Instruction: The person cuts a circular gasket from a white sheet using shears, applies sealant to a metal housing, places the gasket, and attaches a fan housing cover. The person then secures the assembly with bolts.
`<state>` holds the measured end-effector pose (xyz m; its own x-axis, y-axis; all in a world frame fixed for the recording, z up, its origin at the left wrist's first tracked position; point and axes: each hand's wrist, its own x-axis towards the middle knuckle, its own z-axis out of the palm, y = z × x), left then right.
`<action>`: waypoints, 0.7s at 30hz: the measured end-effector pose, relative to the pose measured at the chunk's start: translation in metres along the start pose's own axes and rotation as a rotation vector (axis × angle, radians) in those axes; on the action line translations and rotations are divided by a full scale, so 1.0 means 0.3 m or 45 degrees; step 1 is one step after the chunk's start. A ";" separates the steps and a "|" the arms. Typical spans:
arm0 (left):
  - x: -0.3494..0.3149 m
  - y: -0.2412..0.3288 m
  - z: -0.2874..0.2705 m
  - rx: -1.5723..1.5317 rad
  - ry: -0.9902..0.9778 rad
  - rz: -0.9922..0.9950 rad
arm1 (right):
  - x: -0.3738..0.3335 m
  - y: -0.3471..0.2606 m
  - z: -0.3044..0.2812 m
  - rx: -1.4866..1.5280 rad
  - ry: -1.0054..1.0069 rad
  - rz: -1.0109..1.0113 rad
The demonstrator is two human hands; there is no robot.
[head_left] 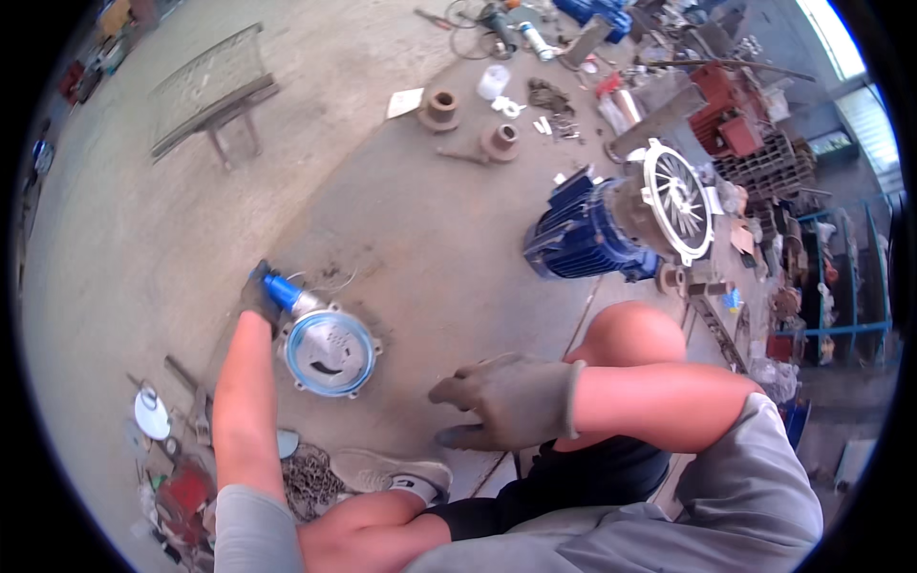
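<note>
Low on the left lies a round metal housing (330, 351) with a blue ring round its rim, a curved slot in its face and small lugs on its edge. A blue cylinder (281, 289) joins it through a short metal neck. My left hand (256, 294), in a dark glove, is closed round the outer end of this cylinder; its fingers are partly hidden. Gloved in grey, my right hand (511, 401) hovers above the floor to the right of the housing. Its fingers are apart and hold nothing.
A blue finned motor (592, 229) with a white vaned wheel (678, 202) lies to the right. Rusty flanged sleeves (501, 141) stand farther off. A chain heap (310, 480) is beside my shoe (390, 472). A low bench (215, 100) stands far left; metal parts and shelves (850, 277) line the right.
</note>
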<state>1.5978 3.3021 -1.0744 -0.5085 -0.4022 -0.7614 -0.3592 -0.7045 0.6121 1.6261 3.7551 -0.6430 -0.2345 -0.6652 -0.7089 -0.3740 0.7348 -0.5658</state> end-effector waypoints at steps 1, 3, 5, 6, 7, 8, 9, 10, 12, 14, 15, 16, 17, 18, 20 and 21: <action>-0.038 -0.008 0.035 0.009 0.008 -0.056 | 0.003 0.004 0.001 0.051 -0.006 0.020; -0.163 0.014 0.093 0.034 0.027 0.023 | 0.022 -0.002 0.007 0.236 0.008 0.021; -0.280 0.021 0.113 0.074 0.030 0.277 | 0.059 -0.002 0.026 0.635 -0.113 0.070; -0.325 0.018 0.076 0.127 0.013 0.390 | 0.090 0.001 0.039 0.931 -0.244 0.122; -0.448 0.011 0.134 0.267 -0.090 0.459 | 0.104 0.019 0.054 1.238 -0.332 0.231; -0.546 0.007 0.125 0.362 -0.205 0.674 | 0.134 0.025 0.061 1.390 -0.389 0.313; -0.683 0.012 0.156 0.550 -0.247 0.803 | 0.164 0.042 0.070 1.545 -0.426 0.412; -0.829 0.021 0.188 0.526 -0.213 0.689 | 0.206 0.056 0.087 1.699 -0.474 0.502; -0.942 -0.026 0.103 0.591 -0.372 0.766 | 0.322 0.048 0.111 1.771 -0.464 0.643; -1.090 -0.054 0.139 0.791 -0.375 0.739 | 0.413 0.059 0.139 1.900 -0.428 0.819; -1.158 -0.058 0.174 0.815 -0.411 0.771 | 0.466 0.110 0.172 1.969 -0.459 0.904; -1.164 -0.091 0.180 0.957 -0.422 1.111 | 0.522 0.154 0.210 1.911 -0.474 0.763; -1.174 -0.131 0.178 1.101 -0.431 1.434 | 0.564 0.196 0.256 1.859 -0.494 0.635; -1.194 -0.166 0.173 1.109 -0.468 1.492 | 0.581 0.215 0.267 1.630 -0.533 0.429; -1.244 -0.225 0.166 1.132 -0.562 1.615 | 0.580 0.239 0.258 1.004 -0.519 -0.047; -1.268 -0.255 0.165 1.212 -0.561 1.633 | 0.574 0.248 0.245 0.607 -0.502 -0.319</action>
<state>1.7801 3.5379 -0.8211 -0.9414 -0.0989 0.3226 0.2065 0.5875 0.7825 1.6238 3.7050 -0.8382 0.1876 -0.7915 -0.5817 0.0844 0.6030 -0.7933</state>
